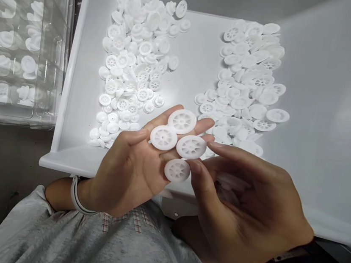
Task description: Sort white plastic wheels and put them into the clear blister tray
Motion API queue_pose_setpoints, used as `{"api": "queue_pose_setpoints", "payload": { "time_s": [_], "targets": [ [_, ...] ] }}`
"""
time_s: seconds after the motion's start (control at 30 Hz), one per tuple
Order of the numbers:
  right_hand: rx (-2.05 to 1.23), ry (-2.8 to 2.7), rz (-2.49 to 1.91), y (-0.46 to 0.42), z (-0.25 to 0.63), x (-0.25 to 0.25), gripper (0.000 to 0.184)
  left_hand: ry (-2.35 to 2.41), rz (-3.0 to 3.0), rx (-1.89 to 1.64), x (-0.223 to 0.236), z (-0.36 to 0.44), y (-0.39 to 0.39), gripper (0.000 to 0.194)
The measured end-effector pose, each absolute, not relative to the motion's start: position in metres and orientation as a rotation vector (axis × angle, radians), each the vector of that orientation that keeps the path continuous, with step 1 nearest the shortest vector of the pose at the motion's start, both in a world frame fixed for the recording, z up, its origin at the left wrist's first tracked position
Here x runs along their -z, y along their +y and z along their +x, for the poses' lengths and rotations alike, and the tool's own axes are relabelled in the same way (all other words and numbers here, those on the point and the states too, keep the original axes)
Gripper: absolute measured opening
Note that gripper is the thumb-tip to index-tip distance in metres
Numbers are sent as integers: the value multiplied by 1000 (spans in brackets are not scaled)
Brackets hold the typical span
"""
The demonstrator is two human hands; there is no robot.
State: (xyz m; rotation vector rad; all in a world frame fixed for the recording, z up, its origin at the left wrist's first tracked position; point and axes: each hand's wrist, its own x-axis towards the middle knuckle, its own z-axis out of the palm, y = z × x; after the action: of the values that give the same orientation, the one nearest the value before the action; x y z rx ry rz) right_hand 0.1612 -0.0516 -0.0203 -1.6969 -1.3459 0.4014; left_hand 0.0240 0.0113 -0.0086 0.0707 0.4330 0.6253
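My left hand (129, 170) is held palm up over the near edge of a white tray (75, 136). Several white plastic spoked wheels (179, 142) lie on its fingers and palm, with its thumb resting by one of them. My right hand (243, 204) comes in from the right, its thumb and forefinger pinched at the lowest wheel (177, 170) and the one above it. Inside the tray are two heaps: smaller white gear wheels (134, 54) on the left and larger flat wheels (248, 80) on the right.
Clear plastic blister trays (20, 40) holding white parts are stacked left of the white tray. The tray's tall right wall (332, 104) rises at the right. My grey shirt fills the bottom of the view, and a white band sits on my left wrist.
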Motion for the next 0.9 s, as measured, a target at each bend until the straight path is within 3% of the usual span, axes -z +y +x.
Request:
{"api": "queue_pose_setpoints", "payload": {
  "time_s": [0.2, 0.9],
  "targets": [
    [-492, -1594, -1666, -43, 167, 5, 50, 420, 103, -606, 9, 22, 11, 63],
    [-572, -1582, -1666, -45, 172, 6, 55, 398, 69, -593, 12, 22, 10, 64]
  ]
}}
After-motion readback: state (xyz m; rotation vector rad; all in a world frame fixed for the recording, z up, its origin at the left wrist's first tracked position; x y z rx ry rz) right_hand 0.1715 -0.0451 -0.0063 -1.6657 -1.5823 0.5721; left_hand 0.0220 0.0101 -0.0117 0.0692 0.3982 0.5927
